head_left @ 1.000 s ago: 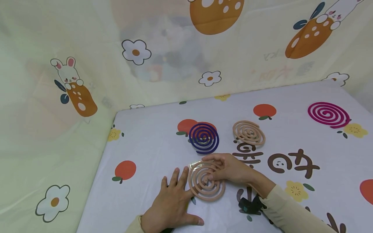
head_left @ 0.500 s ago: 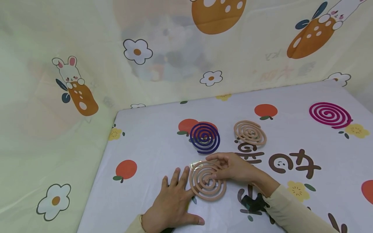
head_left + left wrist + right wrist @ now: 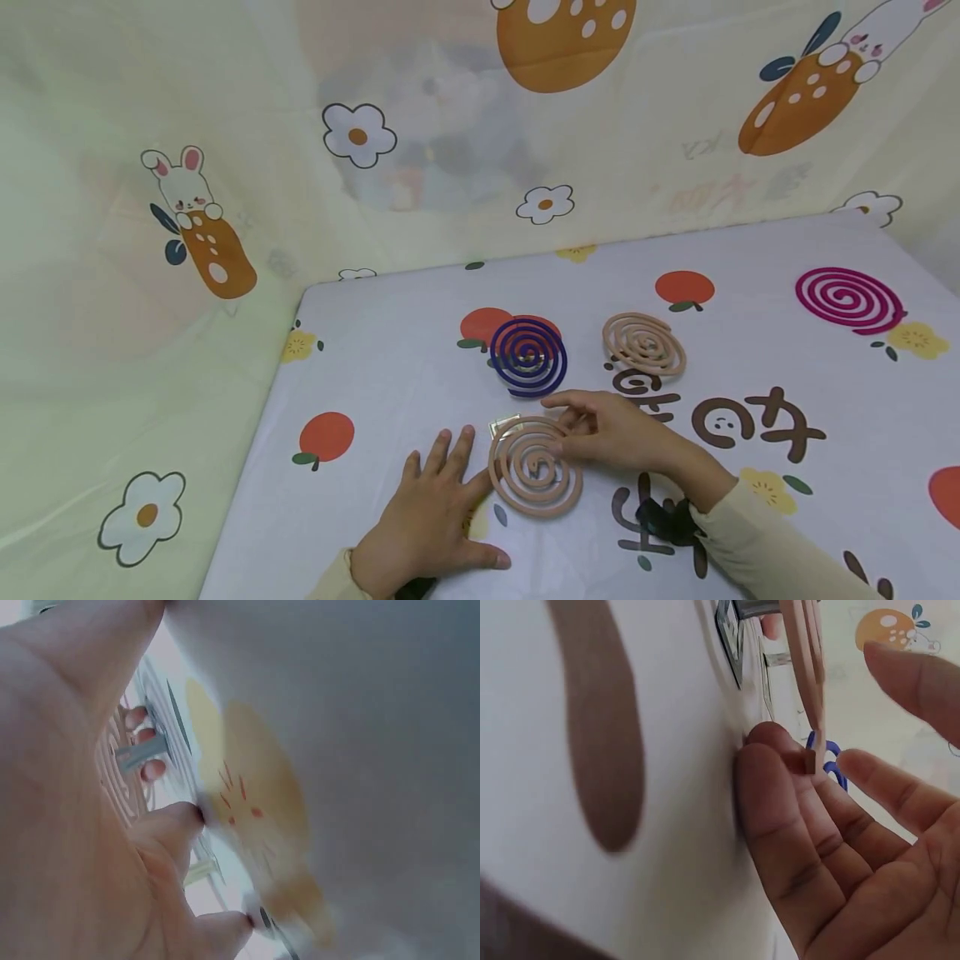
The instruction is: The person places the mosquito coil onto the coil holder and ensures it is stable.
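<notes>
A tan mosquito coil (image 3: 536, 508) sits raised on a small metal stand (image 3: 504, 427), whose upright shows under the coil in the left wrist view. My left hand (image 3: 431, 512) is spread on the cloth to the left, its index fingertip reaching the coil's left edge. At the coil's right edge is my right hand (image 3: 618, 433). In the right wrist view its thumb (image 3: 911, 682) is lifted away from the coil, and its lower fingertips rest at the cloth beside the coil's rim. Behind stands a dark blue coil (image 3: 528, 392), with metal showing beneath its centre.
Another tan coil (image 3: 611, 333) lies at the back right of the blue one. A magenta coil (image 3: 847, 298) is at the far right of the printed tablecloth (image 3: 390, 358). A patterned curtain (image 3: 450, 217) rises along the back and left edges of the table.
My left hand has drawn slightly left, away from the coil. My right hand has shifted right, its fingers easing off the coil, which stays in place on its stand.
</notes>
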{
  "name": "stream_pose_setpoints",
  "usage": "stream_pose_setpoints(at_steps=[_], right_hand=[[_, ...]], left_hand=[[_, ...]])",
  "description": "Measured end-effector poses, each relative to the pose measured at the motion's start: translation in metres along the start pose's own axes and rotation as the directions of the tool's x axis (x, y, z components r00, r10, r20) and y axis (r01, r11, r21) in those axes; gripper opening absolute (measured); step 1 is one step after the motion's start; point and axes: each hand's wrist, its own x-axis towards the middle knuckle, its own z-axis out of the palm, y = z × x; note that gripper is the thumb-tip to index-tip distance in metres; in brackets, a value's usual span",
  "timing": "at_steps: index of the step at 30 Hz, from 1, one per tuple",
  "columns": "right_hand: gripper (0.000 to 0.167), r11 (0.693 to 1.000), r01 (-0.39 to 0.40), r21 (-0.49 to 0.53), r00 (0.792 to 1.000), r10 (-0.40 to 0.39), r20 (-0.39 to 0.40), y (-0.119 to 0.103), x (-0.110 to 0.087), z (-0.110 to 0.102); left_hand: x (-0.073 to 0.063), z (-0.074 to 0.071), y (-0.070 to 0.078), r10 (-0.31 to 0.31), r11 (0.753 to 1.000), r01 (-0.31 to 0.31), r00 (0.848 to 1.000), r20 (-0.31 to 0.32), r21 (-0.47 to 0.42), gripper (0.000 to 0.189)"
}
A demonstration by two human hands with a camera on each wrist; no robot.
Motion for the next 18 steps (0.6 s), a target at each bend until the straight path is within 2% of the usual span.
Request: stream_pose_setpoints(at_steps=[6,11,15,18], right_hand=[[0.061,0.990,0.074,-0.121,0.997,-0.074,0.004,-0.002,-0.007,-0.005],[0.064,0.978,0.121,-0.170,0.993,-0.122,0.005,-0.004,-0.014,-0.007],[0.068,0.968,0.117,-0.224,0.992,-0.123,-0.010,-0.007,-0.019,-0.008],[0.072,0.959,0.109,-0.261,0.992,-0.120,-0.029,-0.008,-0.024,-0.008]], left_hand=[[-0.002,-0.004,-0.008,-0.016,0.999,0.017,1.000,0.015,-0.035,0.108],[-0.002,-0.008,-0.015,-0.038,0.998,0.038,0.999,-0.003,-0.052,0.109],[0.000,-0.007,-0.020,-0.037,0.999,0.037,0.999,-0.010,-0.033,0.108],[0.004,-0.006,-0.022,-0.019,1.000,0.018,0.999,-0.037,-0.012,0.106]])
